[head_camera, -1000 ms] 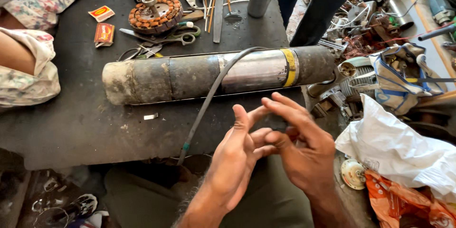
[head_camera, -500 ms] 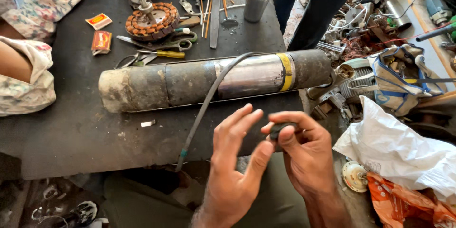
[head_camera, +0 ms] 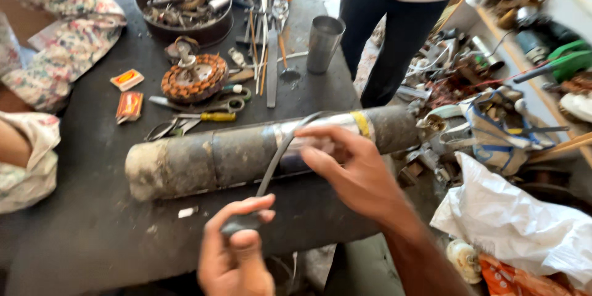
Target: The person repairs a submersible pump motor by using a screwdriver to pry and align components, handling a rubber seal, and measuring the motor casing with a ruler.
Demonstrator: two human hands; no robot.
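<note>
- Head view: a long metal cylinder lies on its side across a dark, dusty table. Its left part is dull, rust-brown and crusted pale at the blunt end; its middle is bright and shiny; a yellow band rings it near the darker right end.
- A flat grey cable runs from the shiny middle of the cylinder down toward the person, smooth and ribbon-like, with a slight curve.
- The left hand is low in the picture, fingers curled and pinched around the lower end of the cable, thumb pressed against it.
- The right hand lies over the shiny part of the cylinder, fingers spread and bent, fingertips touching the metal where the cable meets it; it presses on the cylinder and closes around nothing.
- Behind the cylinder lie scissors, a yellow-handled tool and a round coil of copper wire with ribbed windings.
- Further back stand a smooth steel cup, upright, and a dark round tray filled with loose metal parts.
- Two small red-and-yellow boxes lie flat on the left of the table.
- At the left edge, another person's floral cloth sleeve rests on the table.
- At the right, a crumpled white plastic bag sits below a heap of tangled wires and metal parts.
- A standing person's dark trousers show at the table's far side.
</note>
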